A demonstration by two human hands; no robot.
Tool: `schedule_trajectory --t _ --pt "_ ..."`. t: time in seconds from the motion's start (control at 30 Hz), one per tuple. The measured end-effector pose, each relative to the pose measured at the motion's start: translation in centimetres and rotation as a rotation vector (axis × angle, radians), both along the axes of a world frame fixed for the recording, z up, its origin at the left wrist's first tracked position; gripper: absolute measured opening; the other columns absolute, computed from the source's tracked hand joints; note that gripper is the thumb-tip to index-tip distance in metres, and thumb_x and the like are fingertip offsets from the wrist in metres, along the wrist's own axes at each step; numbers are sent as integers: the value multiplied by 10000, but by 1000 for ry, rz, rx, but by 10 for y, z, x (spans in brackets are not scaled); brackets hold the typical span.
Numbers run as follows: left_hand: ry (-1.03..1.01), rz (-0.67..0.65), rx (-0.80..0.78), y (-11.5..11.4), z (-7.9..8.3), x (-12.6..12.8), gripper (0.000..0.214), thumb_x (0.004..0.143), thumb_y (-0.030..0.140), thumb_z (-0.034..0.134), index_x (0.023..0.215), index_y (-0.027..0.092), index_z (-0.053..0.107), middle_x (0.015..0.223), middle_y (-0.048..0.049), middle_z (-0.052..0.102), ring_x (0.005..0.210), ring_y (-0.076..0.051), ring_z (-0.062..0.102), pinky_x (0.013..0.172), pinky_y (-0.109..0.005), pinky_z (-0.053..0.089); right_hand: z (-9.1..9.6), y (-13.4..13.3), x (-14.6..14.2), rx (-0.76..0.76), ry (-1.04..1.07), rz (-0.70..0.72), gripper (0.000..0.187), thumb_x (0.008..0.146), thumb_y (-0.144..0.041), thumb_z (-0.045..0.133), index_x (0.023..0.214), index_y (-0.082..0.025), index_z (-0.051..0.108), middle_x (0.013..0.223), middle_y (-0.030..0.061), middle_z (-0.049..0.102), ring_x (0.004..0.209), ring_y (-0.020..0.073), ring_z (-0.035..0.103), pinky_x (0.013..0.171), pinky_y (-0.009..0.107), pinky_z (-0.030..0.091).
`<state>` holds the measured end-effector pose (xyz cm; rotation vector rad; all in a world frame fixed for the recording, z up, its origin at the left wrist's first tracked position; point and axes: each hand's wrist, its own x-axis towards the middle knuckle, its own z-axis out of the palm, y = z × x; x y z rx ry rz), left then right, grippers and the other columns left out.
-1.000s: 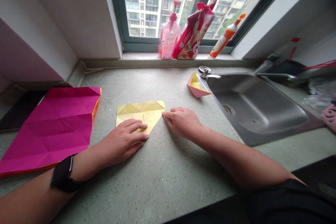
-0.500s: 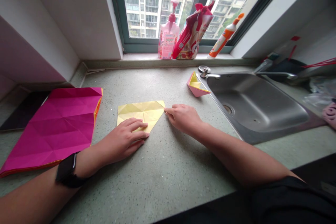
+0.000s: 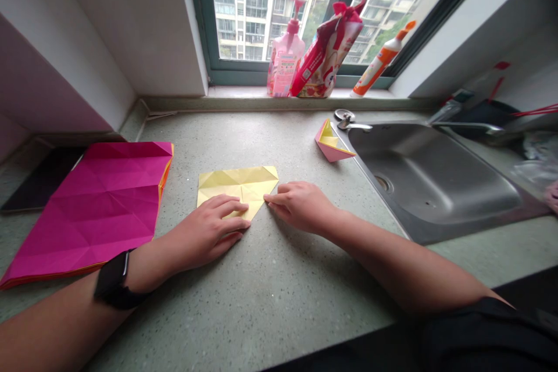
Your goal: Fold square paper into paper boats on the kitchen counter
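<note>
A pale yellow sheet of folded paper point(image 3: 238, 180) lies on the counter, creased, with its lower right corner folded into a slanted edge. My left hand point(image 3: 220, 221) rests across its lower part with fingers stretched out, hiding that side. On the slanted edge, the index fingertip of my right hand point(image 3: 300, 203) touches the paper; the other fingers are curled in and appear to hold nothing. A small folded paper boat point(image 3: 333, 145), pink outside and yellow inside, stands by the sink, beyond my right hand.
Creased magenta sheets point(image 3: 104, 203) lie at the left, partly over a dark flat panel point(image 3: 39, 180). A steel sink point(image 3: 431, 168) fills the right side. On the sill stand a pink pump bottle point(image 3: 285, 64), a red bag point(image 3: 326, 55) and an orange-white bottle point(image 3: 379, 64).
My right index finger has slid down along the slanted edge, from the paper's upper right corner toward my left hand. My left hand stays on the paper. The view has shifted slightly.
</note>
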<state>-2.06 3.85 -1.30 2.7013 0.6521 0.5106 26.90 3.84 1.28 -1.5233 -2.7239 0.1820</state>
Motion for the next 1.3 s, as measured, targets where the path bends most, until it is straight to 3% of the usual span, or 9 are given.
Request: schedule_trajectory --t 0.2,0.37,0.5,0.6,0.73,1.13,1.3 --pt "-4 -3 5 1 0 0 228 1088 255 605 1232 257 782 1379 -106 726 1280 -299 669 1145 -529 549 3 13 8 0 -91 -223 348 1108 -349 503 1213 -298 830 983 70 776 831 211 652 638 335 280" --pt "-13 -2 -4 1 0 0 220 1088 259 611 1220 260 787 1378 -103 727 1285 -292 670 1147 -520 551 3 15 8 18 -124 -246 357 1106 -320 485 1271 -281 800 1008 83 776 850 221 662 664 327 326" --pt "-15 10 0 0 0 0 235 1092 261 610 1246 267 787 1378 -101 725 1292 -287 666 1150 -506 548 -1 5 2 73 -5 -70 327 1074 -300 568 1332 -285 768 1026 64 783 836 194 658 706 316 358" --pt "-3 10 6 0 -1 1 252 1099 267 600 1270 272 784 1392 -104 720 1301 -293 660 1142 -513 552 -5 -1 -1 65 69 91 286 1072 -328 590 1242 -299 817 919 38 773 763 169 635 691 312 344" --pt "5 2 5 0 0 1 259 1095 273 603 1284 264 780 1402 -110 718 1311 -304 656 1157 -531 542 -8 -2 -2 68 63 123 306 1089 -321 554 1168 -272 845 849 40 760 709 165 613 673 320 337" --pt "-37 29 -33 1 3 3 250 1111 257 582 1276 239 769 1397 -98 745 1276 -263 698 1167 -510 547 -13 -5 -3 50 150 291 291 1096 -262 548 1165 -239 830 903 68 793 783 198 676 821 365 463" --pt "-24 28 -21 1 7 3 252 1092 245 609 1295 208 753 1385 -112 753 1273 -266 705 1168 -501 549 -13 -9 -7 36 204 401 298 1100 -243 546 1224 -237 817 934 72 809 800 199 693 812 372 478"
